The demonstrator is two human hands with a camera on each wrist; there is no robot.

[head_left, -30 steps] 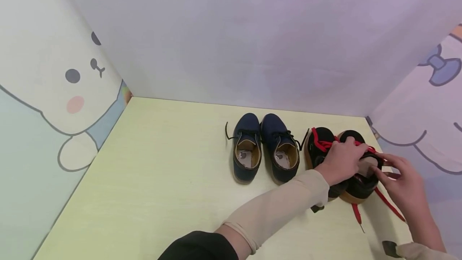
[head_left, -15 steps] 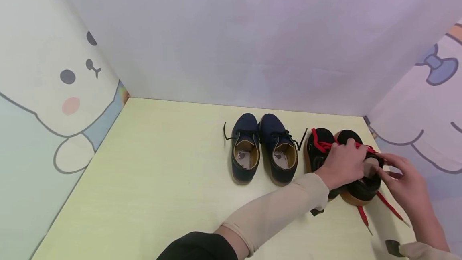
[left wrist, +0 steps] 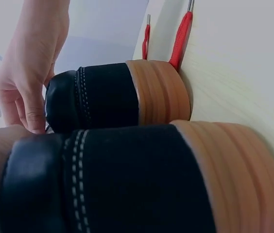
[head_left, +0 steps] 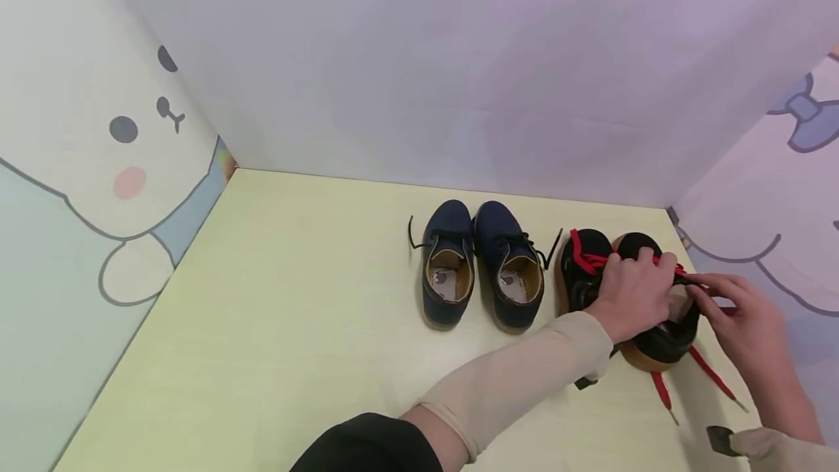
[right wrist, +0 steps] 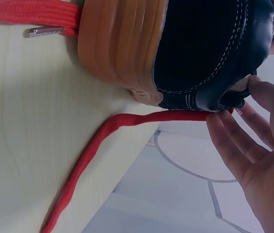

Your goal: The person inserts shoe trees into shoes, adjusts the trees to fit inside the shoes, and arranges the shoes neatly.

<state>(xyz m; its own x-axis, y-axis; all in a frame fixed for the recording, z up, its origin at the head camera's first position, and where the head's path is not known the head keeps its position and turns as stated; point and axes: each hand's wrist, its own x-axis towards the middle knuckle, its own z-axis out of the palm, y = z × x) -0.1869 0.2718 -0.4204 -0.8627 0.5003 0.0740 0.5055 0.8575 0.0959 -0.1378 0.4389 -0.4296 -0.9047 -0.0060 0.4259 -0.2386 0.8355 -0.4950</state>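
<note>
A pair of black shoes with tan soles and red laces stands at the table's right end. My right hand (head_left: 750,323) pinches the outer collar edge of the right black shoe (head_left: 658,347) between thumb and fingers; the right wrist view shows the thumb inside the opening and a red lace (right wrist: 127,120) passing the fingertips. My left hand (head_left: 634,296) reaches over the left black shoe (head_left: 577,290), its curled fingers gripping the right shoe near the tongue and inner collar. Its fingertips are partly hidden. In the left wrist view both heels (left wrist: 112,179) stand close together.
Left of the black pair stand two navy shoes, the left one (head_left: 448,218) and the right one (head_left: 493,221), with thin dark laces. A pale yellow table (head_left: 282,297) extends leftward. Printed cloth walls (head_left: 419,79) enclose the back and sides.
Both hands have stayed at the right black shoe, shifting only slightly. The loose red lace ends behind its heel have moved a little to the right. The navy shoes stay put.
</note>
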